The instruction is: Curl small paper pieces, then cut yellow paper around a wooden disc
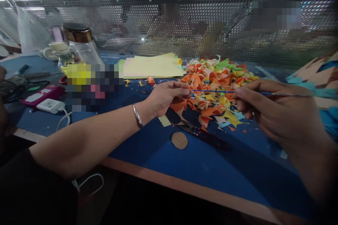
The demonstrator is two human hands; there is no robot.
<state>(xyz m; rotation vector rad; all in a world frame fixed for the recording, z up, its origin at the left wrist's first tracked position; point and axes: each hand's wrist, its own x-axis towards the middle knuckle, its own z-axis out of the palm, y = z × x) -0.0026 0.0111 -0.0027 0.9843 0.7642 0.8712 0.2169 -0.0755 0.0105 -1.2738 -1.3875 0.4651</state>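
One thin blue rod is held level just above the heap of coloured paper scraps. The left hand pinches its left end between closed fingertips. The right hand grips it farther along, fingers curled round the shaft. Black scissors and a round cardboard disc lie on the blue table near the left hand. Yellow sheets lie behind.

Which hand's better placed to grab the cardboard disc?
Left, likely: left hand hovers nearest the cardboard disc, only pinching the thin stick by its tip; right hand is farther off, gripping the shaft.
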